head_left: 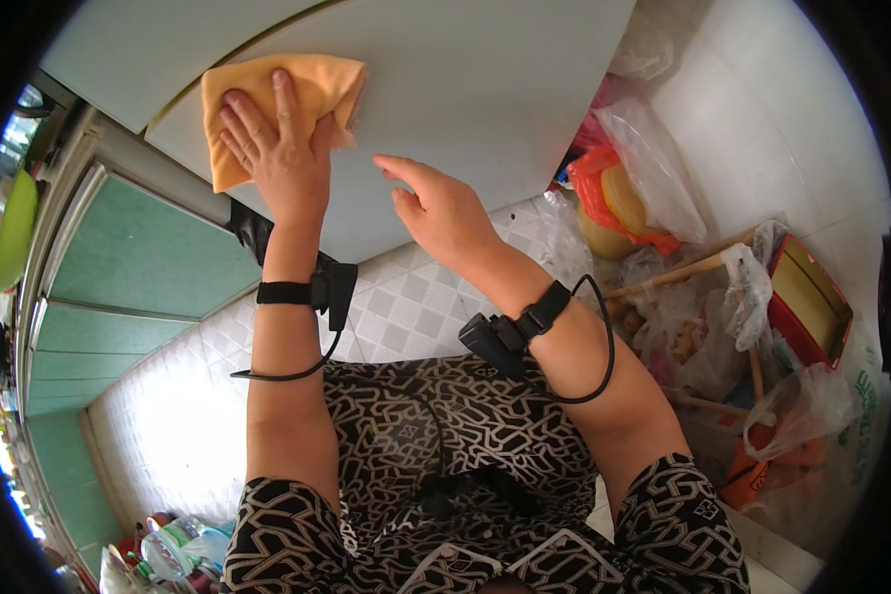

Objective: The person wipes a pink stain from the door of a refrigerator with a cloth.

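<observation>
My left hand [286, 152] lies spread on a folded orange cloth [319, 78], holding it against a pale grey door [445, 96] that looks like a refrigerator's. A narrow seam parts this door from another panel [156, 52] of the same colour at the upper left. To the right of the cloth, my right hand [445, 211] hovers in front of the door, apart from it as far as I can tell. Nothing is in that hand; its thumb and forefinger are apart. The palm side of each hand is hidden.
Green cabinet doors [148, 252] line the left side, under a counter with a green item [15, 234]. On the right stand a wooden-legged rack [668, 276], plastic bags [653, 156] and a red box [813, 297]. Bottles and bags [171, 549] crowd the lower left of the tiled floor [405, 312].
</observation>
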### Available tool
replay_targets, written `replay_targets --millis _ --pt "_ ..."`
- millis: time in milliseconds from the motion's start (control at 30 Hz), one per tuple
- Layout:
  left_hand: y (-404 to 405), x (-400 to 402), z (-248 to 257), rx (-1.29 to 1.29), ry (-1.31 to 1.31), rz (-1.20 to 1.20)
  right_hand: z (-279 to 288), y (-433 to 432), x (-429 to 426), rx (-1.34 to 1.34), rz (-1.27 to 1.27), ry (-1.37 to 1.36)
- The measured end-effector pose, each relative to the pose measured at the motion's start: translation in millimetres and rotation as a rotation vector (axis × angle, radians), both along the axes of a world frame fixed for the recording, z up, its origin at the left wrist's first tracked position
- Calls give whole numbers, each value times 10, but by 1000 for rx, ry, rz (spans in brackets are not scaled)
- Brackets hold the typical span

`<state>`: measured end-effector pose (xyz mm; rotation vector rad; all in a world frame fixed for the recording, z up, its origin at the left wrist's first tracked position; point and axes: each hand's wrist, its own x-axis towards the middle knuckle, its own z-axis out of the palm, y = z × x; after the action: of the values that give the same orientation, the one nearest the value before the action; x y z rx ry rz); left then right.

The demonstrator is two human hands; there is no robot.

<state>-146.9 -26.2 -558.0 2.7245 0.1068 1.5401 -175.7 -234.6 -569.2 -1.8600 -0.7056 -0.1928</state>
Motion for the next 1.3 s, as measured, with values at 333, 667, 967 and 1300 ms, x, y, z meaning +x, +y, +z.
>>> replay_targets --millis 333,667,967,1300 --pt "-163 38 -105 112 89 -33 -2 -4 30 34 23 64" --pt "111 -119 -11 137 31 36 -75 112 31 40 -6 -77" --pt "414 -282 178 94 -58 67 -139 230 -35 17 27 -100" --pt "498 -257 247 79 -108 27 -28 376 -165 32 26 -127"
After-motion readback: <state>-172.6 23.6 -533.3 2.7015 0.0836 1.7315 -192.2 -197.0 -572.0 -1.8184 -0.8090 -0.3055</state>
